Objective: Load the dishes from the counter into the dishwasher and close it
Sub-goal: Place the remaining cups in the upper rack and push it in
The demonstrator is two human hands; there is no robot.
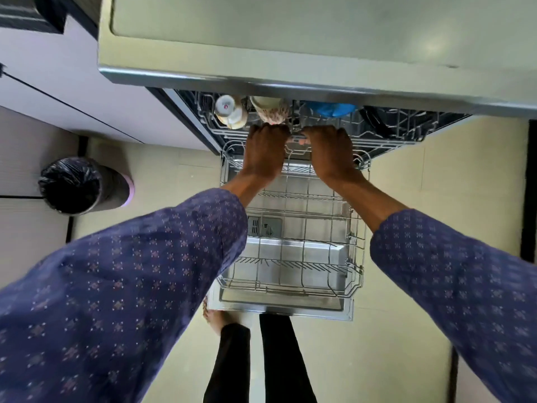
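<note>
The dishwasher stands open below the counter edge [290, 80]. Its lower wire rack [293, 228] is pulled out over the lowered door [279, 308] and holds nothing. The upper rack [386, 138] carries a white cup [228, 112], a patterned cup [273, 113], something blue [331, 109] and a dark dish [377, 119]. My left hand [266, 149] and my right hand [329, 149] both grip the front rail of the upper rack, fingers curled over it.
A bin lined with a black bag [75, 184] stands on the floor at the left. White cabinet fronts [72, 91] run along the left of the dishwasher. My legs and a bare foot [215, 318] are just in front of the door.
</note>
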